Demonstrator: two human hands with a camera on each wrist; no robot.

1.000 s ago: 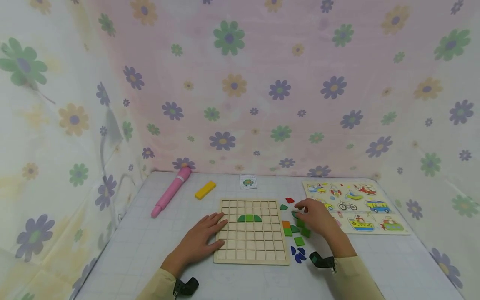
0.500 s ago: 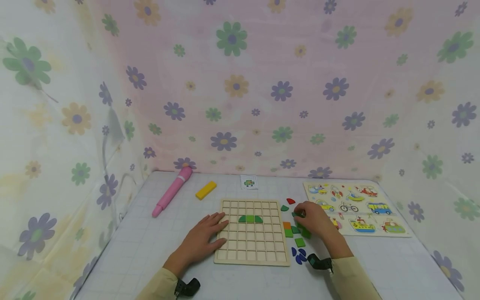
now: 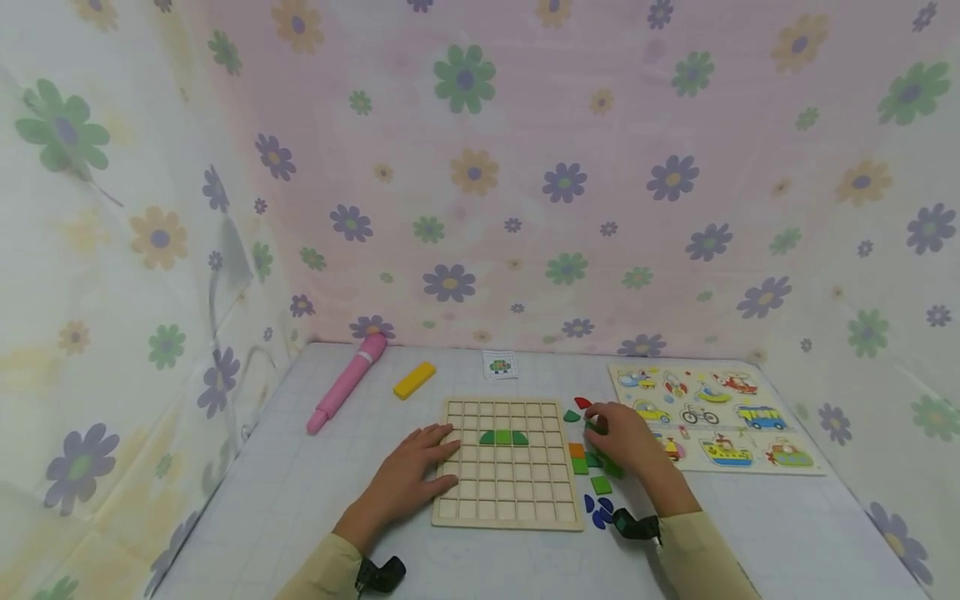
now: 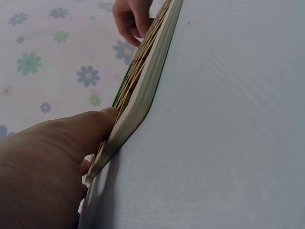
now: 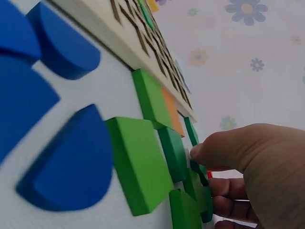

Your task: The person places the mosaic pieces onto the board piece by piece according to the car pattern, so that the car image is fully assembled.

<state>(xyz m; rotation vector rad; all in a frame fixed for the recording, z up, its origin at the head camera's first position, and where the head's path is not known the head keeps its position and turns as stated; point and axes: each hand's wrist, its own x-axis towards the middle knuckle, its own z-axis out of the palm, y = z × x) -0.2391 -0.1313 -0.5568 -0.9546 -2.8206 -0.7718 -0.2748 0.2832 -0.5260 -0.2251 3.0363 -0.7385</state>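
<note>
My left hand (image 3: 406,473) rests along the left edge of a wooden grid board (image 3: 507,492), fingers extended over the rim. In the left wrist view its thumb (image 4: 97,125) lies on the board's edge. On the grid, a light green square (image 3: 503,437) sits between two dark green quarter-round pieces, the left one (image 3: 487,437) and the right one (image 3: 520,438). Right of the board, my right hand (image 3: 628,435) pinches a dark green quarter-round piece (image 5: 199,172) between thumb and fingers, low among other green pieces, partly hidden by the hand.
Near the right hand lie a red piece (image 3: 582,402), an orange square (image 3: 576,449), a green square (image 3: 602,485) and several blue pieces (image 3: 598,511). A picture puzzle board (image 3: 723,421) lies right. Behind are a pattern card (image 3: 500,365), yellow block (image 3: 414,380) and pink stick (image 3: 347,383).
My right hand has drawn slightly left, its thumb and fingers closing together on the dark green piece. The left hand stays on the board, and the pieces on the grid are unchanged.
</note>
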